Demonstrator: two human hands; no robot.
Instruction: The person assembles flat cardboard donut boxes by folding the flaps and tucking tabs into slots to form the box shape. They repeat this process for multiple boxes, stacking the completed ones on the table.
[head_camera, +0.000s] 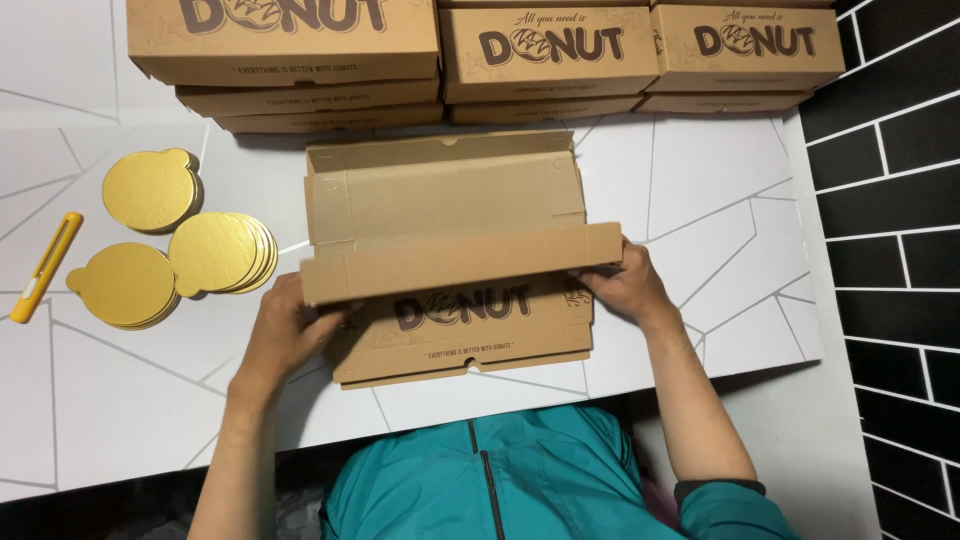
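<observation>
White, with thin grey lines crossing it, the worktop (700, 200) fills most of the frame, edged by a black brick wall (890, 200) on the right. At centre, the fingers of the left hand (285, 335) curl around the left end of a long front flap, pinching it, while the right hand (625, 285) grips the flap's right end the same way; holding both ends keeps the flap level as it stands up from the sheet. That flap belongs to a brown cardboard box (445, 250), half formed, lying in the middle of the frame with its printed panel nearest the person and its back wall already upright. Left of it lie three small stacks of gold cake boards (175, 250), and a yellow utility knife (45, 268) rests at the far left. Finished boxes (480, 55) are piled along the top edge, out of the way of the hands.
</observation>
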